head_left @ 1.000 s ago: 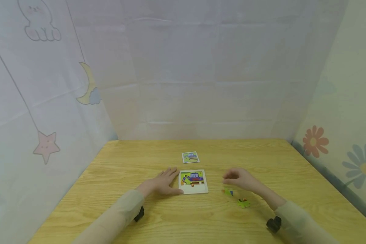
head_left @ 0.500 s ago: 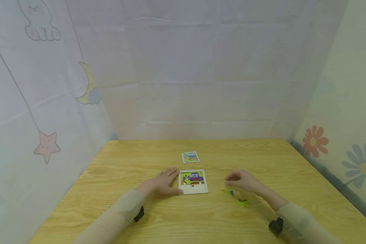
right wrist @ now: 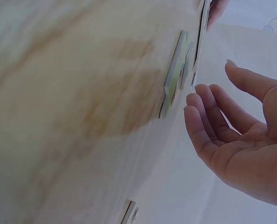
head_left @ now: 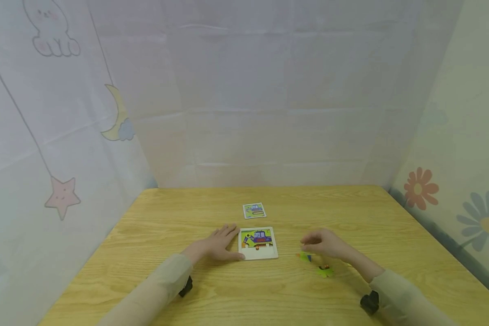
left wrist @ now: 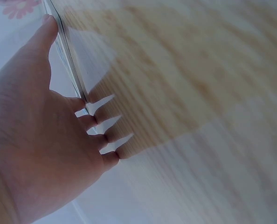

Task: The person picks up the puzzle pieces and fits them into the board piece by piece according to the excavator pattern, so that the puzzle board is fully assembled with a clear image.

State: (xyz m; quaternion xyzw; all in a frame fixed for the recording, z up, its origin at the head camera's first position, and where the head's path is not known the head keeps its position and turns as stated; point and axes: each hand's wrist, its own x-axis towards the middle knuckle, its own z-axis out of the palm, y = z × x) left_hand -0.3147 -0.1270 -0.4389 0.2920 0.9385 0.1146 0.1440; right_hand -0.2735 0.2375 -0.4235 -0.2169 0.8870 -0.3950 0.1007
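A white-framed jigsaw tray [head_left: 258,254] lies on the table, its upper part filled with a purple digger picture and its lower strip bare white. My left hand [head_left: 219,245] rests flat beside it, thumb at the near left corner and fingertips at the far left; the left wrist view shows the tray's edge [left wrist: 71,56] between thumb and fingers. My right hand [head_left: 323,243] hovers just above a green and blue puzzle piece [head_left: 304,257], fingers loosely bent, holding nothing. In the right wrist view a gap separates the fingertips from that upright-looking green piece edge [right wrist: 173,77].
Nearer the front right lies another green puzzle piece [head_left: 325,271]. A small picture card [head_left: 254,210] with a similar digger lies behind the tray. The wooden table [head_left: 187,294] meets a pale cloth backdrop [head_left: 265,136] at its far edge.
My right hand has shifted slightly right and nearer the front, lowering a little toward the green pieces. The left hand and the tray have stayed where they were.
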